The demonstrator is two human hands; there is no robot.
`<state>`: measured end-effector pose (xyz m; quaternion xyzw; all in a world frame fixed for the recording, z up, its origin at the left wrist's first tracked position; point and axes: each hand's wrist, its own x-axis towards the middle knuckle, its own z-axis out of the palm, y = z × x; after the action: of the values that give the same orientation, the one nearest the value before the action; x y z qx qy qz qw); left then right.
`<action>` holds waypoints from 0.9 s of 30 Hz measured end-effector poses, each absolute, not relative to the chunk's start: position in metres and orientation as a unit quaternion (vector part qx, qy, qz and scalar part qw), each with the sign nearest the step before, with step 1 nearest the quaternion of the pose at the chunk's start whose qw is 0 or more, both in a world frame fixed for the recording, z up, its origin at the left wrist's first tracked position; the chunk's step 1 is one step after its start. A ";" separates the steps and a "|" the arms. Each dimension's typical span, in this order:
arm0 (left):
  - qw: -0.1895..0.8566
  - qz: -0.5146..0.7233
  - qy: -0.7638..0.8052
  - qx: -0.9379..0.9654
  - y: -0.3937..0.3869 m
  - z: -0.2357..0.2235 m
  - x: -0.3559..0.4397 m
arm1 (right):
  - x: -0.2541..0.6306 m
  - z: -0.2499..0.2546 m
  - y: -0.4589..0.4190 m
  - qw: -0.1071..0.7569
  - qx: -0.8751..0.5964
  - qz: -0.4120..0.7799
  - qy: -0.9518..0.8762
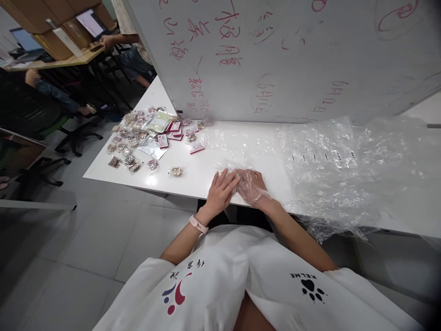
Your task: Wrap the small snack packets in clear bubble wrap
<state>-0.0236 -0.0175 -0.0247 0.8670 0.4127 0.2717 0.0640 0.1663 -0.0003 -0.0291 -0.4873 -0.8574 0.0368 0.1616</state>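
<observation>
At the table's near edge my left hand lies with its fingers stretched out over a clear plastic bag. Thin clear plastic covers my right hand, which appears to be inside the bag. Its fingers are bent and meet the left fingertips; what is between them is hidden by the plastic and the left hand. To the left of my hands lies a small clear packet with yellowish contents. Another small packet with pinkish contents is farther left.
Many small clear packets, red-and-white boxes and a silver pouch crowd the table's left end. Large clear plastic sheets or bags spread over the right, hanging past the front edge. A whiteboard stands behind. Other people sit at far left.
</observation>
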 end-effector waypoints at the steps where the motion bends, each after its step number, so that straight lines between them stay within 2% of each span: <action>1: 0.067 0.246 0.407 0.877 -0.017 -0.024 -0.026 | 0.168 -0.031 -0.001 0.169 -0.489 0.048 -0.854; 4: 0.093 0.223 0.440 0.865 -0.012 -0.020 -0.030 | 0.178 -0.034 -0.003 0.209 -0.484 0.094 -0.845; 8: 0.158 0.256 0.494 0.816 -0.003 -0.011 -0.027 | 0.193 -0.035 -0.006 0.284 -0.462 0.151 -0.826; 12: 0.195 0.273 0.558 0.759 0.012 -0.005 -0.017 | 0.196 -0.028 -0.018 0.371 -0.499 0.079 -0.779; 14: 0.194 0.273 0.573 0.747 0.017 -0.005 -0.012 | 0.191 -0.020 -0.026 0.383 -0.499 0.015 -0.777; 17: 0.177 0.272 0.569 0.755 0.019 -0.006 -0.008 | 0.182 -0.008 -0.030 0.338 -0.444 -0.029 -0.829; 21: 0.170 0.269 0.546 0.775 0.014 -0.007 -0.016 | 0.180 -0.006 -0.015 0.230 -0.381 0.004 -0.896; 27: 0.246 0.268 0.392 0.845 0.009 -0.012 -0.048 | 0.189 -0.018 0.003 0.237 -0.400 0.070 -0.883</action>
<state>-0.0478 0.0092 -0.0116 0.8448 0.3925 0.2677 0.2462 0.1889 0.0025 -0.0183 -0.3997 -0.8827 0.0700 0.2372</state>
